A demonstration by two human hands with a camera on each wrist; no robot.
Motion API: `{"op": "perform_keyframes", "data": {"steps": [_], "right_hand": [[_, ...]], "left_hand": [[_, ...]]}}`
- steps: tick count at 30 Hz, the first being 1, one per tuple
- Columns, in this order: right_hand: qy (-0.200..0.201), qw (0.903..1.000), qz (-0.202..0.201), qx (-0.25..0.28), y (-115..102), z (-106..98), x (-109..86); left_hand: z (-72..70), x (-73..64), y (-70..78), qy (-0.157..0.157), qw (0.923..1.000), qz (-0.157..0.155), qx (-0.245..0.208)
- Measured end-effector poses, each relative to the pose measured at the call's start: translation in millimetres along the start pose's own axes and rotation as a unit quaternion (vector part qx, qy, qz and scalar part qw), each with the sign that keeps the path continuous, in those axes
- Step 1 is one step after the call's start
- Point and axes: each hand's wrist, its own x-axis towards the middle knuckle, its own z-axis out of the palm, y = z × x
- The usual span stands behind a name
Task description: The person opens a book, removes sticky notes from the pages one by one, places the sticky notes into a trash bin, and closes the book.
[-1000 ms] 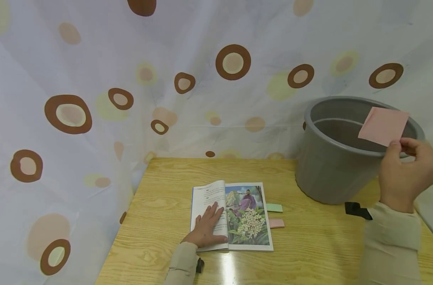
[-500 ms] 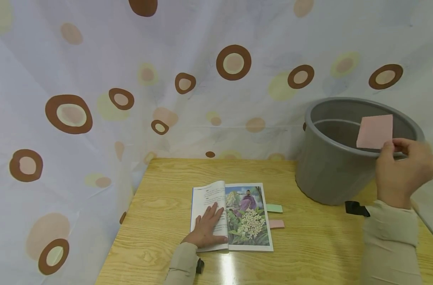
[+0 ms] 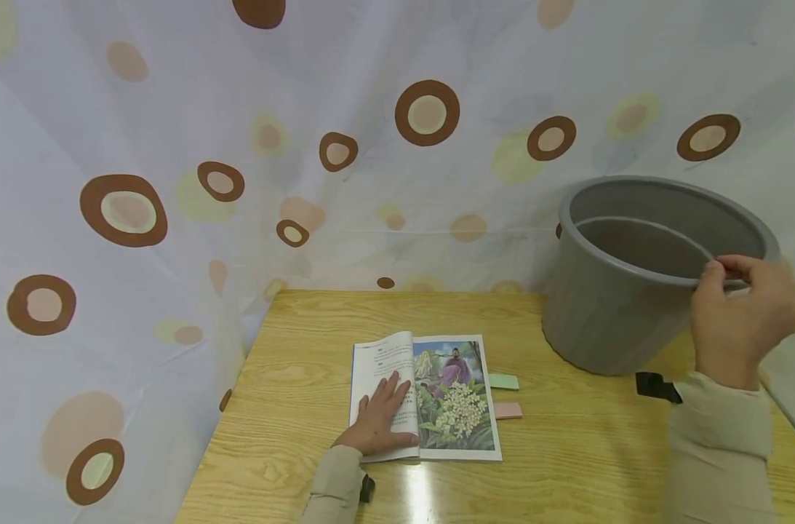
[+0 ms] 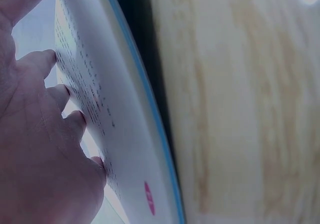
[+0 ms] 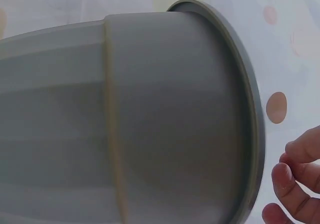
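Note:
My left hand (image 3: 376, 422) lies spread on the left page of an open book (image 3: 459, 397), a page of printed text. In the left wrist view, the fingertips of the left hand (image 4: 45, 119) touch the printed page beside the book's blue cover edge (image 4: 145, 79). My right hand (image 3: 740, 316) hovers at the front right rim of a grey bucket (image 3: 606, 306). Its thumb and fingertips are drawn together with nothing between them. In the right wrist view, the right hand (image 5: 302, 176) appears just past the bucket's rim (image 5: 252, 99). The bucket's bottom is hidden.
A green paper tab (image 3: 505, 382) and a pink paper tab (image 3: 508, 410) stick out from the book's right edge. The wooden table (image 3: 305, 364) ends at a white curtain with brown circles (image 3: 371, 240) behind and to the left.
A square pink paper slip, pinched by my right hand over the bucket, has been let go and is out of sight. The left hand has stayed in place on the book.

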Motion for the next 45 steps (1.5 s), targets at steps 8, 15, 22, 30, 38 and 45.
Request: {"op": "perform_keyframes", "data": {"steps": [8,15,22,30,38,45], "right_hand": [[0.012,0.9999,0.001,0.012,-8,-17,-7.8],[0.025,0.997,0.03,0.066,-30,-41,-26.9],[0.082,0.9875,-0.043,0.128,-60,-47,-50.7],[0.043,0.9842,-0.057,0.162,-64,-45,-83.7],[-0.083,0.9765,-0.072,0.186,-34,-31,-116.4],[-0.336,0.9375,-0.047,0.079,-13,-23,-143.6]], "left_hand": [[-0.4,0.4,1.0,0.0,1.0,0.0,0.007],[-1.1,0.3,2.1,-0.005,1.0,0.001,0.003],[-2.1,0.1,2.7,-0.003,1.0,0.002,0.001],[-1.9,1.3,1.6,-0.002,1.0,0.004,0.001],[-1.0,1.9,0.7,-0.001,1.0,0.003,-0.002],[0.1,1.9,-0.6,-0.002,1.0,0.0,0.001]]}}
